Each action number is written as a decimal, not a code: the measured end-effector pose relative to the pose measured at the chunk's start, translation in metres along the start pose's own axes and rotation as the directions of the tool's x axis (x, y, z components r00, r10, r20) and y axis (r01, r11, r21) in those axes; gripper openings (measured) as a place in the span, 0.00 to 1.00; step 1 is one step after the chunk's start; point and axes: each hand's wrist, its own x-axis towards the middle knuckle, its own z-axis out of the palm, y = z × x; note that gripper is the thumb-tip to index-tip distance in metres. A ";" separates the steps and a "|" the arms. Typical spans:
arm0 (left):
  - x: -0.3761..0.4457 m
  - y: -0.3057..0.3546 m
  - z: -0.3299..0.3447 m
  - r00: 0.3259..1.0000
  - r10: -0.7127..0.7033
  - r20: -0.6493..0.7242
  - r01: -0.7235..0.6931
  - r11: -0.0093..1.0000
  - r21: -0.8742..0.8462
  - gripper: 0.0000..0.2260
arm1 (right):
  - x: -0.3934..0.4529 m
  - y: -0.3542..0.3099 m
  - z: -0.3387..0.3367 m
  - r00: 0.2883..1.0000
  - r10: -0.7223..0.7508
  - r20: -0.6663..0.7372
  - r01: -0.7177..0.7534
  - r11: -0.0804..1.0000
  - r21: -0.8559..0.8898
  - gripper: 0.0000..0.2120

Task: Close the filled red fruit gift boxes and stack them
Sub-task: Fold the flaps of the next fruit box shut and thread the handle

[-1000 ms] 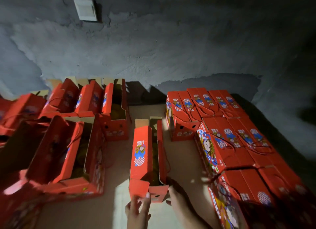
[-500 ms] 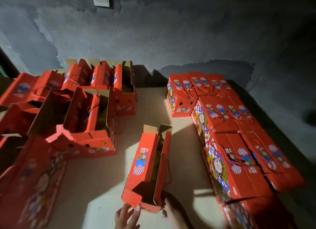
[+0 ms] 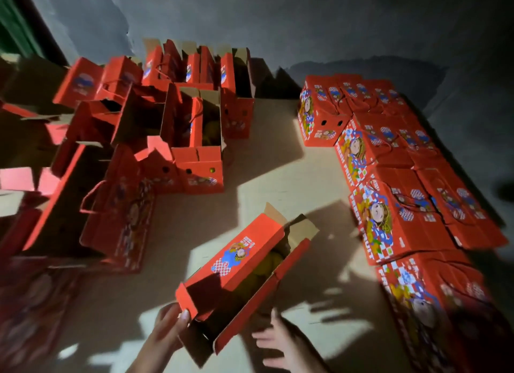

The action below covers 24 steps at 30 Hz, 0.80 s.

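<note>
An open red fruit gift box [image 3: 236, 264] lies slanted on the pale floor [image 3: 278, 183] in front of me, its long flaps standing up and yellow fruit [image 3: 267, 264] showing inside. My left hand [image 3: 169, 325] grips the near corner of its left flap. At the near right end of the box, my right hand [image 3: 278, 342] has its fingers spread beside the right flap. A row of closed red boxes [image 3: 395, 214] runs along the right side.
Several open red boxes [image 3: 194, 138] with raised flaps and cord handles crowd the left and back left. A grey wall [image 3: 278, 24] stands behind, and a dark green edge [image 3: 16, 24] shows at the far left. Hard shadows cross the floor.
The open box has come nearer to me and turned to slant toward the right. My left hand now grips the flap corner and my right hand has spread out. The view has tipped downward.
</note>
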 end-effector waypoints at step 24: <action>-0.007 0.113 -0.017 0.854 0.383 0.353 -0.341 -0.101 0.935 0.37 | -0.034 -0.053 -0.042 0.972 -0.147 -0.181 0.213 0.874 0.436 0.08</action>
